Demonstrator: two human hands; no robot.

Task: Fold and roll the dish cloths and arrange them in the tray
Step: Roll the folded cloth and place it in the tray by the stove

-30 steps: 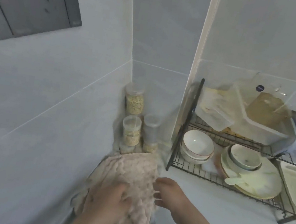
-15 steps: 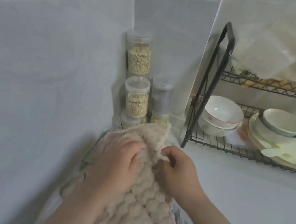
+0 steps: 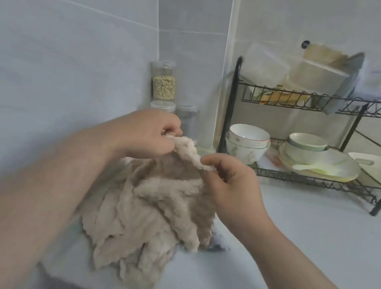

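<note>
A beige, bumpy dish cloth (image 3: 149, 215) hangs crumpled over the white counter near the left wall corner. My left hand (image 3: 146, 133) pinches its top edge at the left, and my right hand (image 3: 230, 187) pinches the same edge a little to the right. The cloth is lifted by that edge, and its lower folds trail down onto the counter. A bit of grey fabric (image 3: 215, 245) peeks out from under the cloth's right side. No tray is in view.
Clear jars of grains (image 3: 163, 86) stand in the wall corner behind my hands. A black wire dish rack (image 3: 303, 178) at the right holds bowls (image 3: 247, 140), plates and plastic boxes. The white counter (image 3: 305, 248) stretches out to the right.
Both hands have gone from pressing on the cloth to pinching its top edge and lifting it off the counter. The camera has tilted up and back.
</note>
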